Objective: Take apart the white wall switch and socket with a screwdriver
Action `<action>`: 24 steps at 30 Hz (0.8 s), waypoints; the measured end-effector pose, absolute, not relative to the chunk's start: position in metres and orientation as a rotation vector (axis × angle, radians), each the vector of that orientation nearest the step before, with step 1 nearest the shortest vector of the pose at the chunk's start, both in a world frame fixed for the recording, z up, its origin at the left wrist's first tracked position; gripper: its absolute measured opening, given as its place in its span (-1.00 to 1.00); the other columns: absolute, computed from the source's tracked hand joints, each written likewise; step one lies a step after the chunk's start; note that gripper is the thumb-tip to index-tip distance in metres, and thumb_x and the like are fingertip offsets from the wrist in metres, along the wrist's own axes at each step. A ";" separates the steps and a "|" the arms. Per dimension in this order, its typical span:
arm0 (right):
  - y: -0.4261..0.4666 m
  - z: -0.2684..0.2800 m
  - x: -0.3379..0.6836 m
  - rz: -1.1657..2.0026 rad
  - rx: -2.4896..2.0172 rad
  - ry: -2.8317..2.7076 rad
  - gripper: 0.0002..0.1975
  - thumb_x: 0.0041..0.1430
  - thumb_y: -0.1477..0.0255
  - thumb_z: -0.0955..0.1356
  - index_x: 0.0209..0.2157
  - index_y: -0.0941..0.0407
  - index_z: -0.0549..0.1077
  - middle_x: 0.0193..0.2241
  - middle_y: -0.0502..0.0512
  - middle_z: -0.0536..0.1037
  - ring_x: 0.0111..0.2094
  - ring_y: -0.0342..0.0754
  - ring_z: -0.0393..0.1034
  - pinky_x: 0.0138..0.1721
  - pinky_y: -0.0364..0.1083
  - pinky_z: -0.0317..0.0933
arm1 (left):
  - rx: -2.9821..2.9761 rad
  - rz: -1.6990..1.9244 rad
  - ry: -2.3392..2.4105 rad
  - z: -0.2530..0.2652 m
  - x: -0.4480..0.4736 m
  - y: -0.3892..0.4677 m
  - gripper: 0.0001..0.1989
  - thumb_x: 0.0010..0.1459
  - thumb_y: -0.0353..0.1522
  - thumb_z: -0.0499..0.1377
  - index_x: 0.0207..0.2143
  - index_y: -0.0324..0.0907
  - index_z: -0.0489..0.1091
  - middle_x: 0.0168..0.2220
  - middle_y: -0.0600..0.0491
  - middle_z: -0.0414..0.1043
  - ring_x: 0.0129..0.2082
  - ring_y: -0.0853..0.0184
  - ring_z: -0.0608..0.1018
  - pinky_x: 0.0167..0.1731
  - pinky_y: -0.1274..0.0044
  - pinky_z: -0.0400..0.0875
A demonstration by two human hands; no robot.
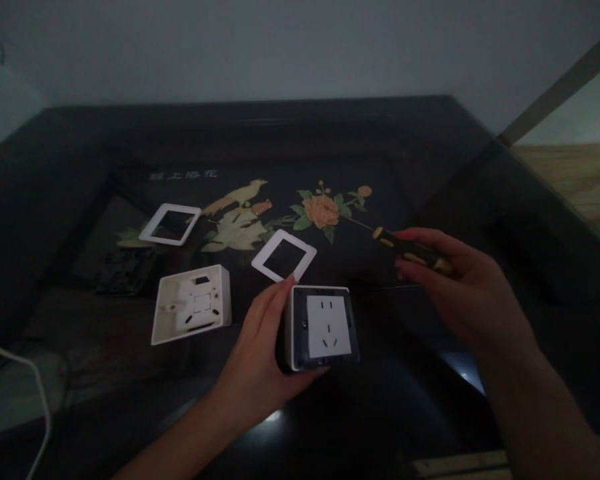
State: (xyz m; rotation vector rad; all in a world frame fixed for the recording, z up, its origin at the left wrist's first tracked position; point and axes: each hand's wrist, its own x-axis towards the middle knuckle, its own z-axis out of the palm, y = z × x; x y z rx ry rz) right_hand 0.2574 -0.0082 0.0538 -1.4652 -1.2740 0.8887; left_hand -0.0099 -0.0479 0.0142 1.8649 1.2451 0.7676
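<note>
My left hand (260,350) grips a wall socket (329,327) by its left side and lower edge. The socket has a white face with several slots, a dark surround and a white box behind it; a screw shows at its left. In my right hand (465,287) is a screwdriver (413,252) with a dark and yellow handle, its thin shaft pointing left and away, apart from the socket. Just beyond the socket lies a white square frame (263,258). An open white mounting box (180,313) rests to the left of my left hand.
Another white frame (150,230) lies at the back left, with a dark part (125,270) in front of it. The dark glossy table (380,127) bears a bird and flower picture. A white cable (43,393) curves at the left, and a wall stands behind.
</note>
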 end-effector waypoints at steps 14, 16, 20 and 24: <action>-0.026 0.076 0.238 0.711 -1.218 -1.044 -0.90 0.19 0.27 0.32 -0.30 -0.09 0.27 -0.55 -0.04 0.46 -0.68 -0.07 0.32 -0.74 -0.08 0.12 | 2.093 0.675 1.112 0.008 -0.009 -0.051 -0.08 0.00 -0.21 0.39 0.33 0.11 0.00 0.33 -0.11 0.04 0.31 -0.13 0.16 0.23 0.02 0.17; -0.031 0.072 0.233 0.611 -1.224 -1.102 -0.88 0.17 0.24 0.34 -0.31 -0.12 0.29 -0.59 -0.06 0.42 -0.71 -0.05 0.30 -0.76 -0.06 0.10 | 2.098 0.758 1.038 0.013 -0.010 -0.050 -0.31 0.13 -0.32 0.30 0.27 0.11 0.15 0.26 -0.06 0.18 0.29 -0.04 0.22 0.22 0.13 0.23; -0.036 0.063 0.227 0.496 -1.151 -1.212 -0.91 0.19 0.21 0.35 -0.29 -0.14 0.34 -0.56 -0.06 0.37 -0.68 -0.05 0.36 -0.75 -0.07 0.10 | 2.074 0.957 1.044 0.022 -0.010 -0.047 -0.65 0.21 -0.52 0.14 -0.02 0.04 0.43 -0.06 0.03 0.44 0.00 0.19 0.49 0.01 0.38 0.42; -0.034 0.059 0.228 0.428 -1.139 -1.268 -0.92 0.22 0.22 0.32 -0.25 -0.14 0.36 -0.55 -0.06 0.34 -0.67 -0.04 0.38 -0.76 -0.08 0.11 | 2.074 0.945 1.115 0.021 -0.009 -0.042 -0.75 0.22 -0.51 0.15 -0.11 -0.04 0.46 -0.13 0.03 0.44 -0.10 0.26 0.51 -0.10 0.44 0.45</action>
